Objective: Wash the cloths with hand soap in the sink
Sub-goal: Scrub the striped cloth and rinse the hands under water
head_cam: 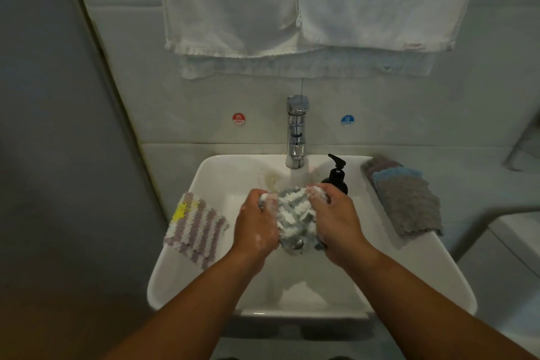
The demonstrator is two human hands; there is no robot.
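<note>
Over the middle of the white sink [204, 280] a grey-and-white striped cloth [295, 216] is bunched between both hands. My left hand [254, 228] grips its left end and my right hand [336, 222] grips its right end; soap foam clings to the fingers. A black pump bottle of hand soap [336, 175] stands on the sink rim just behind my right hand. A purple-and-white striped cloth [195, 228] with a yellow patch lies over the left rim. A stack of grey, blue and mauve cloths [409, 202] lies on the right rim.
A chrome tap [296, 131] rises at the back of the basin, with red hot and blue cold stickers on the tiled wall either side. White towels [292, 3] hang above. A grey wall closes the left side; another white fixture edge shows at the right.
</note>
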